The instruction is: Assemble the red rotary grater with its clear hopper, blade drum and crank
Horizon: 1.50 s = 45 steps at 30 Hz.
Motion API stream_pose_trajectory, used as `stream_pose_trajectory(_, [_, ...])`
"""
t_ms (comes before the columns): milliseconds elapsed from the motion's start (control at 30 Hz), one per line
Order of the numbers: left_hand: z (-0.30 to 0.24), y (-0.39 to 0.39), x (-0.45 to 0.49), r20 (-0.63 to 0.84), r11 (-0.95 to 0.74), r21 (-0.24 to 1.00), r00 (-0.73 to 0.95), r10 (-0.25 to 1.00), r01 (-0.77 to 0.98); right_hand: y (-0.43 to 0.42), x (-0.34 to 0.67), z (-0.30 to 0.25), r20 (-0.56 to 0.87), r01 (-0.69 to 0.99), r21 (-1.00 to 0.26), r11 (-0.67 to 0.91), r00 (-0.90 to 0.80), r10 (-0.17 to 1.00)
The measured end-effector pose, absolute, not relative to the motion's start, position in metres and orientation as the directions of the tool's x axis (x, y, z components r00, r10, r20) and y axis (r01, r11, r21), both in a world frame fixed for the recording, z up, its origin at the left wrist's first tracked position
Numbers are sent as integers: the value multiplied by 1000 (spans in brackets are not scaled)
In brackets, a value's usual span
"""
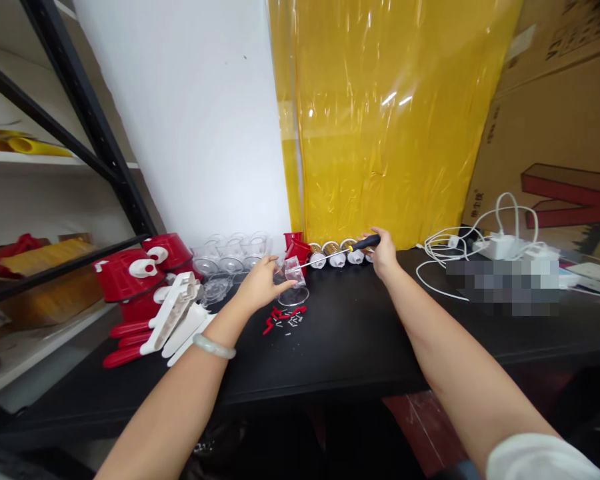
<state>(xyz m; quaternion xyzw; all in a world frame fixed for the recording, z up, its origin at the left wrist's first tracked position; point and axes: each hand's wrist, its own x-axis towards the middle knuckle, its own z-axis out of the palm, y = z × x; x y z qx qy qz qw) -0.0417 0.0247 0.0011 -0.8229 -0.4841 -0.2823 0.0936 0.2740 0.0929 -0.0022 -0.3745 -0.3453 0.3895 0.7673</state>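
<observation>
My left hand pinches a small clear plastic part and holds it over the black table. On that wrist is a pale green bangle. My right hand grips a screwdriver with a black and yellow handle, and its metal shaft points left toward the clear part. Beneath the part lie small red pieces and several screws. A red plastic part stands just behind.
Red housings, white handles and clear cups crowd the table's left. A row of small gold and white cylinders lines the yellow film wall. White chargers and cables lie right. A black shelf frame stands left.
</observation>
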Motion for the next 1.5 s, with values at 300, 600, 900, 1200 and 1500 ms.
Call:
stream_pose_trajectory(300, [0, 24, -41, 555, -498, 120, 358, 751, 859, 82, 288, 3, 304, 19, -944, 329, 436, 847])
stream_pose_trajectory(600, [-3, 26, -43, 563, -511, 118, 366, 740, 851, 74, 311, 13, 244, -2, -969, 248, 155, 957])
stream_pose_trajectory(900, [1, 23, -41, 539, -500, 128, 363, 760, 857, 59, 327, -18, 415, 33, -910, 413, 52, 909])
stream_pose_trajectory(1200, [1, 23, -41, 552, -513, 104, 379, 743, 852, 50, 328, -13, 362, -246, -913, 326, -117, 925])
stream_pose_trajectory(1500, [2, 20, -40, 544, -527, 106, 394, 741, 843, 53, 335, -16, 448, 311, -865, 394, 126, 885])
